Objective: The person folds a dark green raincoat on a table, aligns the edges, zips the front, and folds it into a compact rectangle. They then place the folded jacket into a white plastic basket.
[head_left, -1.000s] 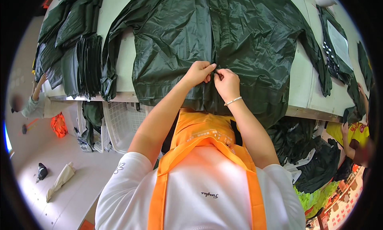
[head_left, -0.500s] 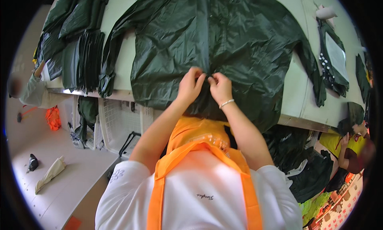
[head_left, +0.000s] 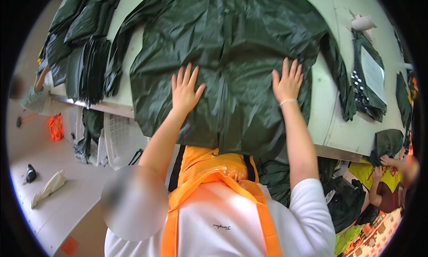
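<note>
Seeing both palms flat and splayed on the dark green jacket [head_left: 232, 47] — left hand [head_left: 185, 89] on one front panel, right hand [head_left: 287, 80] on the other, nothing gripped. Jacket lies spread on the pale table [head_left: 327, 118], its hem hanging over the near edge. I'd judge it thin, light, limp and slick — it will slide and wrinkle. Best hold looks like pinching hem or shoulder seams, not mid-panel.
</note>
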Tool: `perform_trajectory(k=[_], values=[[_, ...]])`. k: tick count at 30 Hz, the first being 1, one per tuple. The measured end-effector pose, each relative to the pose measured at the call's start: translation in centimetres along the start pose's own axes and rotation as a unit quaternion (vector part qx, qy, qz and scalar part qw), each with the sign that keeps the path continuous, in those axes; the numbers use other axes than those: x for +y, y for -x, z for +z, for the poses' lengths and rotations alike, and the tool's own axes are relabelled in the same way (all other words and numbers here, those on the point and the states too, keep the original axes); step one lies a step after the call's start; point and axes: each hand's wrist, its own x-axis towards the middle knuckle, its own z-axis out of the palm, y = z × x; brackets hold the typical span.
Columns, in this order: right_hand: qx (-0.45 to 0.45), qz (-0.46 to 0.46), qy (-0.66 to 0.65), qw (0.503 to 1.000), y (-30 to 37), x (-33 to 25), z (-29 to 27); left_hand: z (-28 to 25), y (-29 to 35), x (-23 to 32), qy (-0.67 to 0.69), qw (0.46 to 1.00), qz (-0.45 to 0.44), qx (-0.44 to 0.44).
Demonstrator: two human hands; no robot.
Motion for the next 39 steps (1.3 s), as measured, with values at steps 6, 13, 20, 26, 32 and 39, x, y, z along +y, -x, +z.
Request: perform_trajectory(k=[6,13,20,26,32,39], values=[[0.031,-0.065,-0.040,0.997,-4.5,-2.5,-1.1,0.7,-4.5,-0.5,-0.044,0.997,-0.018,0.056],[-0.253,0.111,-0.441,0.854,13.3,-11.6,-8.6,-2.8,12.5,2.3,0.353,0.880,-0.309,-0.081],[-0.103,0.261,-0.467,0.839,17.0,-11.7,-5.6,-4.1,12.4,4.9,0.539,0.750,-0.305,-0.232],[-0.177,0.236,-0.362,0.884,16.3,-11.8,-6.4,-2.9,7.3,8.2,0.298,0.937,-0.119,-0.135],[-0.035,0.066,-0.184,0.980,15.3,-15.1,-10.4,-1.4,7.3,7.1,0.311,0.930,-0.107,-0.163],[-0.070,-0.029,-0.290,0.954,14.6,-17.1,-6.7,-1.1,6.6,5.0,0.437,0.852,-0.147,-0.247]])
